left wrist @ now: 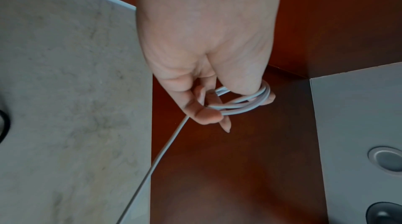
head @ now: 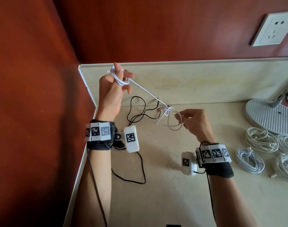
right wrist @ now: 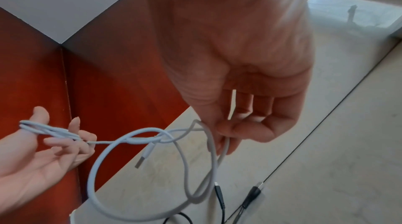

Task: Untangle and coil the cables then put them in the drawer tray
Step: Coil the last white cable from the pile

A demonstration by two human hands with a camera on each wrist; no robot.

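A white cable runs taut between my two hands above the counter. My left hand is raised near the back corner. Several turns of the cable are wound round its thumb and a finger, and the fingers curl against the coil. My right hand is lower and to the right, and it pinches a loose loop of the same cable. Just left of that pinch the cable crosses itself in a tangle, and its USB plug hangs free. A black cable lies on the counter below.
Three coiled white cables lie on the counter at the right, by a round grey stand base. Red-brown wall panels close off the left and back sides. A white socket sits on the back wall.
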